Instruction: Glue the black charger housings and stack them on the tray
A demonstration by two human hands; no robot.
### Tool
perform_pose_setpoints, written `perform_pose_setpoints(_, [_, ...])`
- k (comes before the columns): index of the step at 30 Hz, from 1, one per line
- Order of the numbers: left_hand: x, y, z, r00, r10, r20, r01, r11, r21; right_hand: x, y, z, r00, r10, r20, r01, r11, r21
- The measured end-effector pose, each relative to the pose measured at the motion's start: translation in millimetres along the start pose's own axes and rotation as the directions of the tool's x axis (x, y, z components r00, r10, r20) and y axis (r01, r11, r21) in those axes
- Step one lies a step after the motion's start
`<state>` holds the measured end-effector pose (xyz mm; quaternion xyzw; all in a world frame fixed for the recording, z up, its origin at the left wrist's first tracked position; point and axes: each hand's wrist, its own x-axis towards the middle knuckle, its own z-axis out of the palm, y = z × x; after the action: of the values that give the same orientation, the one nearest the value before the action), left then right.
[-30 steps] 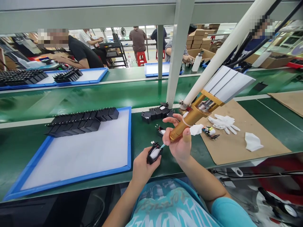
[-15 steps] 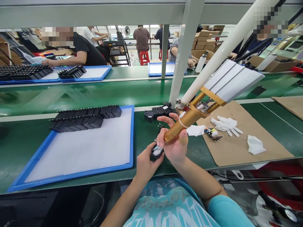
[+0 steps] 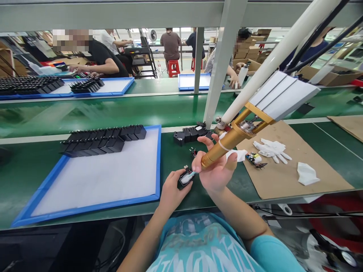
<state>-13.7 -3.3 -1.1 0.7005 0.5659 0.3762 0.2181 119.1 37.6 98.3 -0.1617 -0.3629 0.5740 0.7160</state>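
Below the middle of the frame, near the front edge of the bench [image 3: 167, 151], the left hand [image 3: 172, 189] grasps a small black case [image 3: 185, 178], open side up, with white paste showing inside. The right hand [image 3: 217, 173] is clenched round the gold dispenser [image 3: 219, 148], thumb over the barrel. Its pale nozzle [image 3: 194, 173] touches the paste in the case.

The fill should go best with the case held level and low against the bench and the nozzle tip just inside the cavity. The barrel's tilt needs holding firm against the drag of the white hose [image 3: 269, 64] running to the upper right. Paste over the rim looks like the likeliest fault.

To the left lies a blue-rimmed tray [image 3: 157, 162] with rows of black parts [image 3: 104, 139]. To the right, white gloves [image 3: 270, 149] lie on cardboard [image 3: 283, 177].
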Motion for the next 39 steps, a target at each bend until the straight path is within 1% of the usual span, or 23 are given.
perform_pose_setpoints(3, [2,-8,-6.0,0.993,-0.077,0.091,0.077,0.997,0.003,4,-2,-10,0.999,-0.017,-0.046,0.015,0.999,-0.040])
perform_pose_setpoints(6, [8,-6,-9.2,0.979,-0.146,0.143,0.154,0.987,-0.045,8,-6,-22,0.997,-0.030,-0.071,0.026,0.997,-0.069])
perform_pose_setpoints(8, [13,-3,-6.7,0.968,-0.182,0.175,0.202,0.973,-0.107,10,-8,-28,0.997,-0.042,-0.071,0.036,0.996,-0.078])
perform_pose_setpoints(10, [18,-2,-0.9,0.965,-0.180,0.192,0.217,0.957,-0.192,12,-9,-33,0.996,-0.053,-0.065,0.048,0.996,-0.075])
perform_pose_setpoints(12, [20,-4,4.7,0.975,-0.143,0.170,0.182,0.953,-0.241,13,-10,-38,0.996,-0.057,-0.064,0.052,0.996,-0.074])
perform_pose_setpoints(13, [20,-5,6.2,0.983,-0.112,0.148,0.145,0.962,-0.233,14,-11,-40,0.996,-0.057,-0.065,0.052,0.996,-0.078])
perform_pose_setpoints(15, [20,-7,4.9,0.994,-0.010,0.108,0.026,0.988,-0.154,14,-11,-43,0.996,-0.055,-0.066,0.049,0.995,-0.092])
perform_pose_setpoints(16, [19,-6,2.1,0.993,0.054,0.104,-0.044,0.995,-0.093,15,-11,-44,0.996,-0.056,-0.066,0.050,0.994,-0.097])
perform_pose_setpoints(18, [17,-3,-6.0,0.976,0.160,0.144,-0.166,0.986,0.030,15,-11,-46,0.996,-0.058,-0.063,0.052,0.994,-0.098])
perform_pose_setpoints(20, [15,1,-14.0,0.958,0.201,0.205,-0.231,0.964,0.131,16,-11,-47,0.996,-0.060,-0.059,0.055,0.995,-0.086])
perform_pose_setpoints(22, [13,6,-17.8,0.952,0.205,0.227,-0.250,0.949,0.193,16,-11,-49,0.996,-0.067,-0.052,0.063,0.996,-0.070])
perform_pose_setpoints(24, [11,8,-16.4,0.953,0.218,0.208,-0.262,0.942,0.211,17,-11,-50,0.996,-0.075,-0.051,0.071,0.995,-0.069])
perform_pose_setpoints(27, [10,8,-7.7,0.960,0.238,0.149,-0.263,0.949,0.176,17,-12,-52,0.995,-0.076,-0.063,0.070,0.993,-0.092])
perform_pose_setpoints(30, [11,7,2.4,0.972,0.225,0.064,-0.231,0.966,0.114,16,-12,-53,0.995,-0.075,-0.070,0.068,0.993,-0.097])
perform_pose_setpoints(33, [12,5,8.3,0.976,0.216,0.034,-0.219,0.971,0.093,16,-13,-54,0.994,-0.072,-0.078,0.064,0.993,-0.099])
perform_pose_setpoints(35, [12,4,8.4,0.974,0.216,0.069,-0.224,0.960,0.169,15,-14,-55,0.994,-0.071,-0.082,0.063,0.993,-0.102])
perform_pose_setpoints(39, [13,3,3.1,0.951,0.201,0.234,-0.283,0.871,0.401,15,-15,-56,0.995,-0.073,-0.073,0.065,0.993,-0.102])
